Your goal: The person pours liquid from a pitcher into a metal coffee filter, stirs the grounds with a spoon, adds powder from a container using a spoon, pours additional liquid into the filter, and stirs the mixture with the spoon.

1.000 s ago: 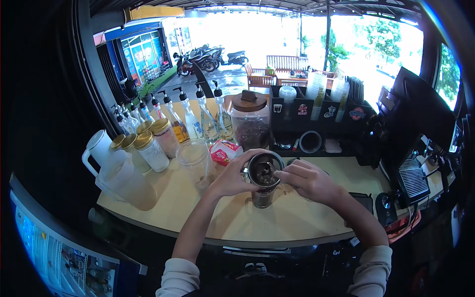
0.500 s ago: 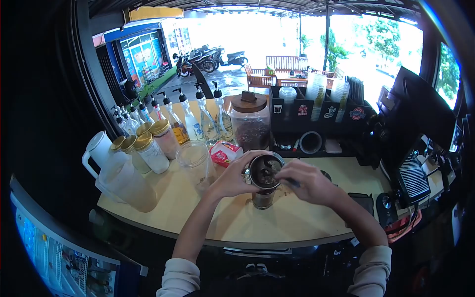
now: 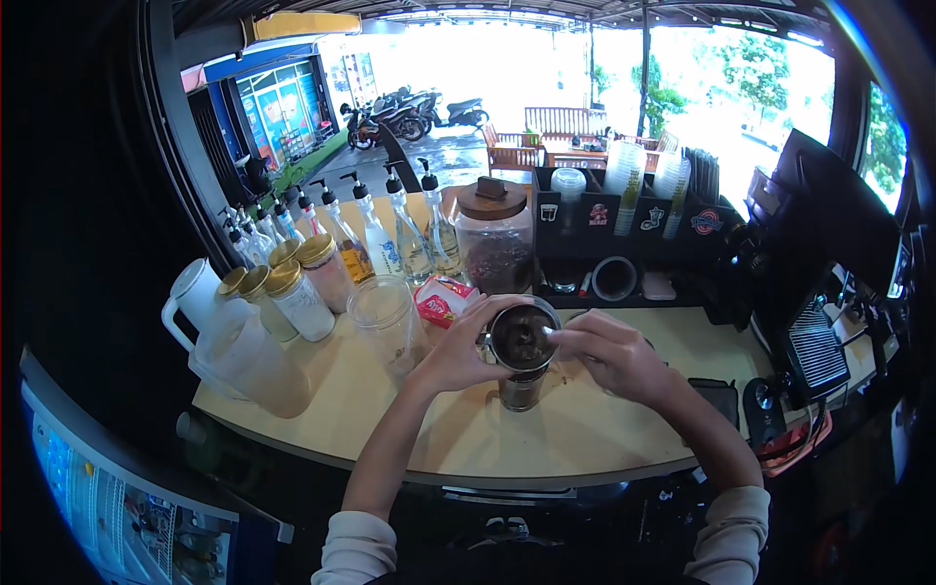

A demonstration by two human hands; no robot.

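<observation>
A round metal-rimmed strainer (image 3: 525, 334) with dark wet contents sits over a glass (image 3: 521, 391) on the wooden counter. My left hand (image 3: 465, 346) is wrapped round the strainer's left side, thumb in front and fingers behind. At its right rim my right hand (image 3: 612, 356) pinches a thin utensil, mostly hidden by the fingers, whose end reaches into the dark contents. Left of my left hand stands a clear open plastic jar (image 3: 388, 327), and a red and white packet (image 3: 444, 300) lies behind.
Pump bottles (image 3: 378, 234), gold-lidded jars (image 3: 298, 302) and pitchers (image 3: 244, 356) stand at the left. Behind the strainer are a wooden-lidded jar (image 3: 494, 244) and a black cup organizer (image 3: 634, 229). A coffee machine (image 3: 817, 341) is at the right edge of the counter (image 3: 585, 444).
My right hand has moved slightly about the strainer's right rim, and the dark contents have shifted. My left hand keeps its hold.
</observation>
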